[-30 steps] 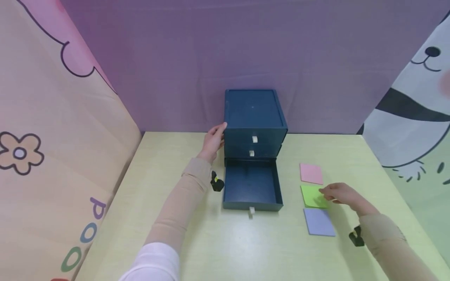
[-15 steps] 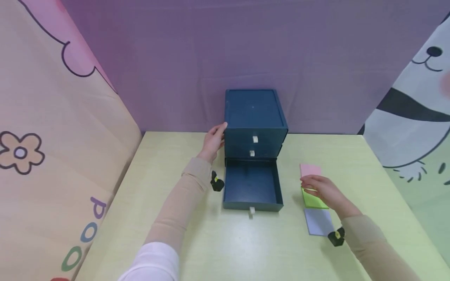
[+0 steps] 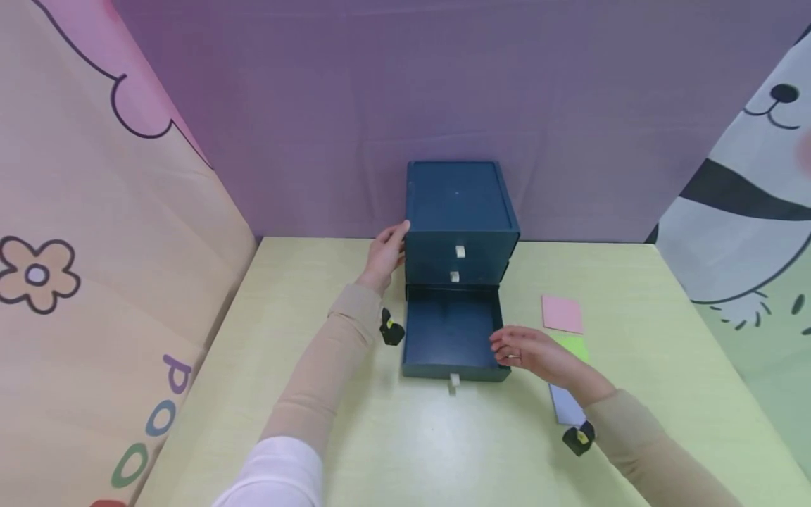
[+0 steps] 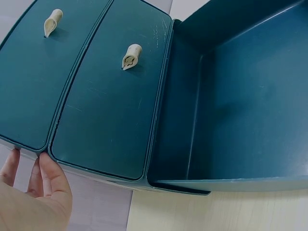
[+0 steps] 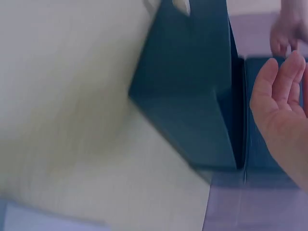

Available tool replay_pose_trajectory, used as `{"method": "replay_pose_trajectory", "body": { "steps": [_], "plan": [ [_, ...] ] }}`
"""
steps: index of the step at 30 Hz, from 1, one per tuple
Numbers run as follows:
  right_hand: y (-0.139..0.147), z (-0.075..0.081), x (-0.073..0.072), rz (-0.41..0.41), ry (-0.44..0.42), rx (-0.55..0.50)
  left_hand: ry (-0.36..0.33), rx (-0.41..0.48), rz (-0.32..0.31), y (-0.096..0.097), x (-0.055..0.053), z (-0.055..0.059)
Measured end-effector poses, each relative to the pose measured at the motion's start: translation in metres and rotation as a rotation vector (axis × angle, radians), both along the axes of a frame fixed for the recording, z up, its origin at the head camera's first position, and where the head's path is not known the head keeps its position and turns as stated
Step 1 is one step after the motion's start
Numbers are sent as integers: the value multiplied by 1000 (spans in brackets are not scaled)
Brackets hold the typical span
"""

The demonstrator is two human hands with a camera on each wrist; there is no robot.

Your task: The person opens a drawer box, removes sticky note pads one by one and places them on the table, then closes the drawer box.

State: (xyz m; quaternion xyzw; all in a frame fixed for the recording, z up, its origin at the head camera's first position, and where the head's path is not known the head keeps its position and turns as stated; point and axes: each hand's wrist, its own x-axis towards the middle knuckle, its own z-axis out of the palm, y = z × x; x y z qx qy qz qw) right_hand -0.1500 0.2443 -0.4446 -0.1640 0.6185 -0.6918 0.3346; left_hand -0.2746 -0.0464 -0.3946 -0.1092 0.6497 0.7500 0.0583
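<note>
A dark blue drawer cabinet (image 3: 459, 201) stands against the back wall, its bottom drawer (image 3: 453, 331) pulled out and showing a bare floor. My left hand (image 3: 384, 257) touches the cabinet's left side; in the left wrist view, fingertips (image 4: 48, 161) rest along its lower edge. Over the drawer's right wall hovers my right hand (image 3: 538, 352), fingers loosely bent with nothing visible between them. To the right lie a pink square paper pad (image 3: 562, 314), a green pad (image 3: 575, 346) and a lavender pad (image 3: 566, 407). The right hand and forearm partly cover the green and lavender ones.
Two upper drawers are closed, each with a small pale pull tab (image 3: 460, 251). The pale wooden table (image 3: 317, 296) is bordered by a purple back curtain (image 3: 317, 127) and printed cloths at left and right.
My right hand has swept left from the green pad to above the drawer's right wall. My left hand keeps its place on the cabinet, and the drawer has not moved.
</note>
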Motion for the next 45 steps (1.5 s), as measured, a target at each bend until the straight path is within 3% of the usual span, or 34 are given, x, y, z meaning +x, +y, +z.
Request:
{"method": "replay_pose_trajectory", "body": {
  "steps": [5, 9, 13, 20, 25, 30, 34, 45],
  "plan": [
    [-23, -7, 10, 162, -43, -38, -3, 5, 6, -1, 0, 0],
    [-38, -12, 18, 233, -65, 43, -3, 8, 6, -1, 0, 0],
    [-46, -16, 24, 246, -68, 128, -3, 6, -1, -1, 1, 1],
    [-46, -20, 31, 257, -82, 173, -5, 22, 5, -1, 1, 0],
    [-44, -28, 35, 257, -189, 216, -6, 20, -1, -1, 0, -1],
    [-44, -39, 38, 274, -286, 181, -9, 20, -2, -1, 0, -1],
    [-45, -45, 39, 224, -321, 162, -11, 23, 2, -1, 0, -1],
    [-53, -54, 42, -25, -375, 121, -12, 16, 5, -1, 0, -1]
  ]
}}
